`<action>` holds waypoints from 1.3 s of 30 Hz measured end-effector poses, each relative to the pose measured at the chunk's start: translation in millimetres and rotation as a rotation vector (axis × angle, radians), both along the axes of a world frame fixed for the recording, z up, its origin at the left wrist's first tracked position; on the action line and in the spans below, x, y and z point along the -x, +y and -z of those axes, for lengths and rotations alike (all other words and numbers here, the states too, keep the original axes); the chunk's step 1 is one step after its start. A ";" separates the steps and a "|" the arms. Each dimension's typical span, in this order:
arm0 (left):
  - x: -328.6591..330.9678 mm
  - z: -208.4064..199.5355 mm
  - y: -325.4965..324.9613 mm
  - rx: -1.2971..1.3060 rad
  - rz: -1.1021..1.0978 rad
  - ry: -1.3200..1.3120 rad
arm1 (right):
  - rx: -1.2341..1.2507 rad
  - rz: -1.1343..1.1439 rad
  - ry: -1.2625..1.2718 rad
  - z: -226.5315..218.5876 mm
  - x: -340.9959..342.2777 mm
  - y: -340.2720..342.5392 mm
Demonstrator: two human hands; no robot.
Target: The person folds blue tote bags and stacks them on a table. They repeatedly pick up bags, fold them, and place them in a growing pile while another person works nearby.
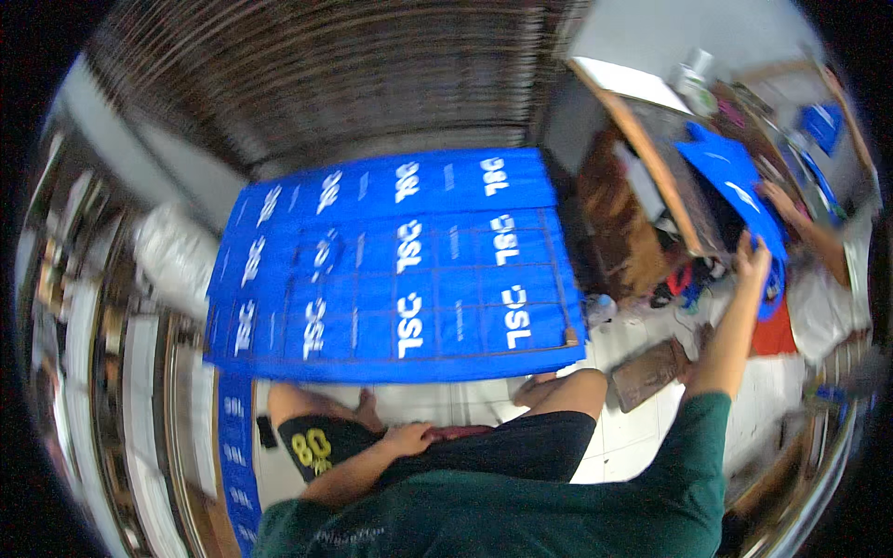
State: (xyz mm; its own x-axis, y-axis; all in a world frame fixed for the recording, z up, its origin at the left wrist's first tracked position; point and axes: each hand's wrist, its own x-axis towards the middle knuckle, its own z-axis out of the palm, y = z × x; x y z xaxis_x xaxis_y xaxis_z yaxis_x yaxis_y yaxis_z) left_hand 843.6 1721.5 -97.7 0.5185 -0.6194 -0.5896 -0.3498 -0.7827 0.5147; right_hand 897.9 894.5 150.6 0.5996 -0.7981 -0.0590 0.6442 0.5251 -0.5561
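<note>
My right arm reaches out to the right, and my right hand [752, 259] is closed on the lower part of a blue printed cloth [735, 167]. Another person's hand [779, 203] touches the same cloth a little farther up. My left hand [407, 439] rests on my lap with its fingers curled at a dark red item [458, 432], whose kind I cannot make out. In front of my knees lies a wide blue sheet [372, 270] with rows of white print. Thin dark lines form a grid over this sheet, with a brown edge along its near and right sides.
A brown wooden table [642, 149] stands at the right, with cluttered things beneath. A brown slab [648, 374] lies on the white tiled floor. At the left are a white plastic-wrapped bundle [174, 244], stacked long boards [144, 409] and a blue printed strip [236, 456].
</note>
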 end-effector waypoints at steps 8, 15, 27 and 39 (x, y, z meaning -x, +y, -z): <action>-6.3 -135.5 -68.6 0.819 -0.307 0.465 | 0.404 -0.092 -0.078 -104.3 31.3 217.1; -35.7 -203.3 -93.6 1.312 -0.479 1.702 | 0.943 0.260 0.388 -124.1 56.1 412.2; -61.0 -171.0 59.7 1.353 -1.407 1.033 | 0.611 -0.756 0.482 -105.4 1.5 599.4; -219.4 -235.0 207.9 1.495 -1.212 0.007 | 0.485 -0.884 0.248 -55.6 -168.8 688.4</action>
